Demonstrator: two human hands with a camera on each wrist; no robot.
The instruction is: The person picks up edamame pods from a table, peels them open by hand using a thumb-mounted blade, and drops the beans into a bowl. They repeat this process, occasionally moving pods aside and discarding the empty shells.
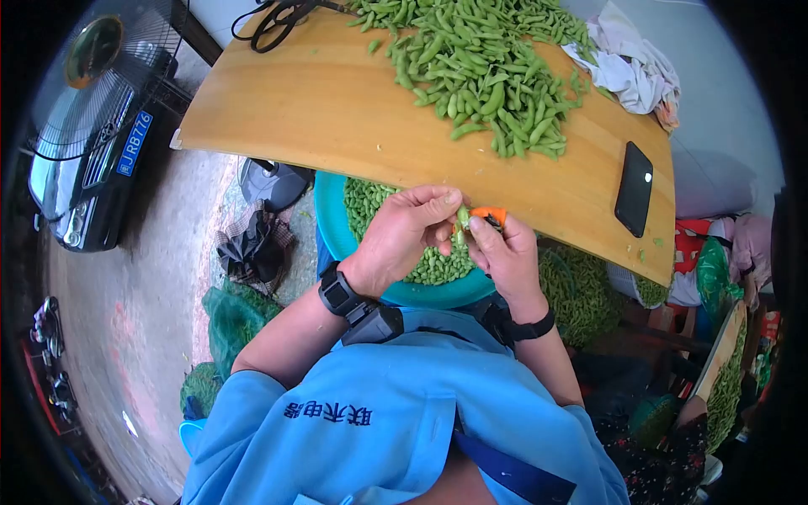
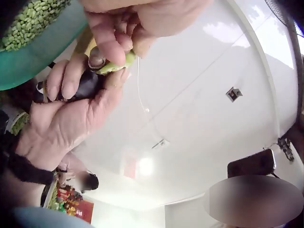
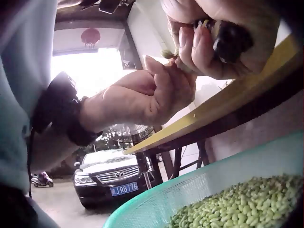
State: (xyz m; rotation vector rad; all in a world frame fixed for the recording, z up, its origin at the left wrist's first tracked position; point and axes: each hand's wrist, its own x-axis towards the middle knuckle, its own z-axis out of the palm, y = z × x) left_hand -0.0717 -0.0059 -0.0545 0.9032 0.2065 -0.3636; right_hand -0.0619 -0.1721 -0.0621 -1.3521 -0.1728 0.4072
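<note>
My left hand [image 1: 402,231] pinches a green bean pod [image 1: 462,220] between thumb and fingers above the basin. Close against it, my right hand [image 1: 510,257] grips a small tool [image 1: 490,214], orange at its top and black below; its exact kind is hidden by the fingers. In the left wrist view the pod [image 2: 116,65] looks split, and the right thumb [image 2: 97,59] lies against its end. A teal basin [image 1: 332,220] of shelled green beans [image 1: 438,265] stands just below both hands.
A wooden table [image 1: 295,109] bears a heap of pods [image 1: 497,76], a black phone [image 1: 634,189] and a white cloth [image 1: 635,63]. Its near edge runs just beyond my hands. More pods [image 1: 581,290] lie below at right. A fan [image 1: 93,59] and a car [image 1: 101,177] are at left.
</note>
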